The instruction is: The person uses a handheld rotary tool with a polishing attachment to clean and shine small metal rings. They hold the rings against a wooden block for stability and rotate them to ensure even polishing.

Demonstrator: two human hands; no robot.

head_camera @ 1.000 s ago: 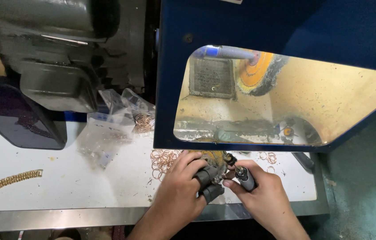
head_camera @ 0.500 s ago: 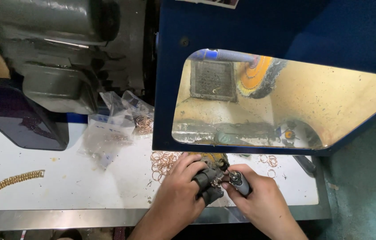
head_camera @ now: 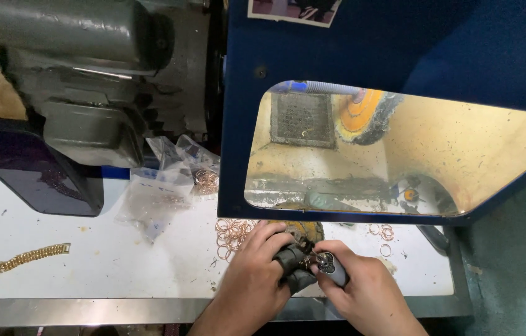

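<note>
Both hands meet at the worktop's (head_camera: pixel 107 261) front edge, left hand (head_camera: pixel 257 274) beside right hand (head_camera: pixel 362 292). Loose rings (head_camera: pixel 232 233) lie just behind the left hand. Bags (head_camera: pixel 163 186) sit further left; a chain (head_camera: pixel 14 264) lies near the left edge.

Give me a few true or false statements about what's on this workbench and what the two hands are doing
1. Both hands, left hand and right hand, meet over a small metal piece at the bench's front edge. True.
2. A gold chain lies on the far left of the white bench. True.
3. The orange buffing wheel sits out on the open bench. False: it is inside the blue hood.
4. The copper rings hang on a hook. False: they lie loose on the bench.
</note>
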